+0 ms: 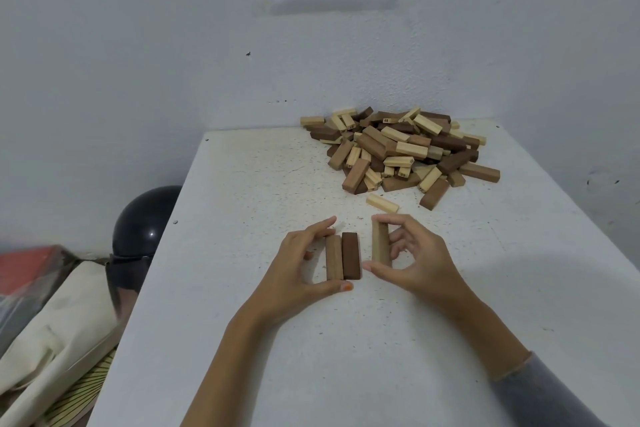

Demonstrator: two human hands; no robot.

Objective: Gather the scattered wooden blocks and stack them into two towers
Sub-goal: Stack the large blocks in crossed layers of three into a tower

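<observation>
A heap of light, tan and dark wooden blocks (398, 149) lies at the far right of the white table (242, 218). One pale block (382, 203) lies loose in front of the heap. Near the middle, a tan block (334, 257) and a dark brown block (350, 255) lie flat side by side, touching. My left hand (298, 270) brackets the pair, thumb at the near ends and fingers at the far ends. My right hand (412, 260) grips a third tan block (380, 248) by its ends, a small gap to the right of the pair.
The table's left edge runs diagonally from near left to far centre. Beyond it, lower down, are a black ball (145, 222), a cream cloth bag (62, 322) and something red (27, 267). White walls stand behind and to the right of the table.
</observation>
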